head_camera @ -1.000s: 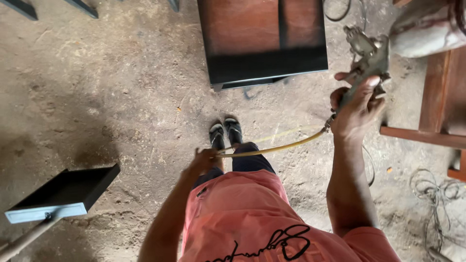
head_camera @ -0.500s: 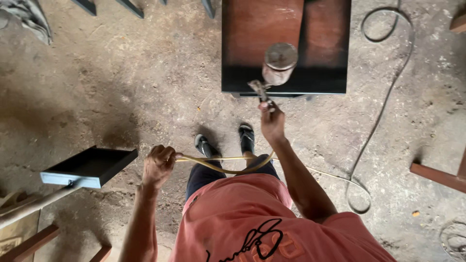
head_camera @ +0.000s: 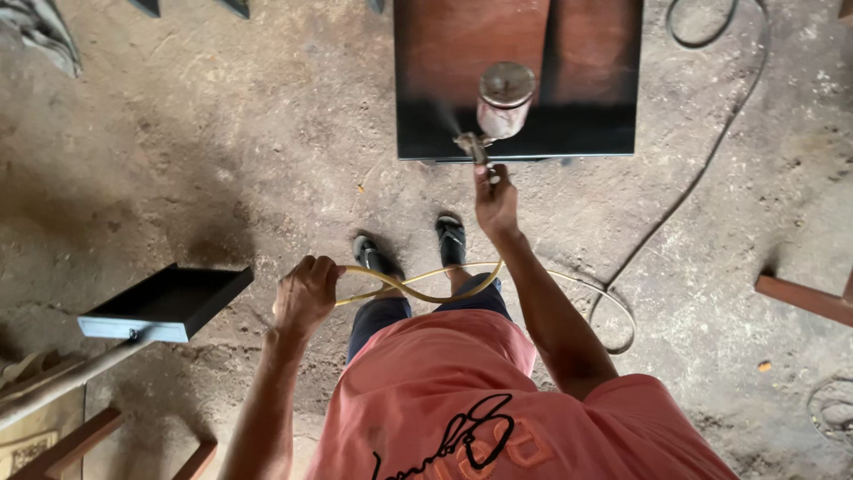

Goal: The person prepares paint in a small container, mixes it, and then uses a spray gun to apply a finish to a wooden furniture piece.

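My right hand [head_camera: 495, 200] grips a metal spray gun [head_camera: 496, 108] with a round cup on top, held out over the near edge of a dark brown wooden cabinet piece [head_camera: 586, 62] lying on the floor. A faint mist shows left of the nozzle. A thin yellow hose [head_camera: 418, 286] runs from the gun across my legs to my left hand [head_camera: 305, 296], which is closed around it at waist height. My two feet in dark sandals [head_camera: 413, 247] stand just short of the cabinet.
A black drawer [head_camera: 164, 302] with a pale blue front lies on the dirt floor at left. A dark cable [head_camera: 702, 178] snakes across the floor at right. Reddish wooden frame pieces [head_camera: 804, 298] lie at the right edge and bottom left.
My right hand carried the spray gun from the far right to the cabinet's near edge. My left hand took hold of the yellow hose and holds it out left.
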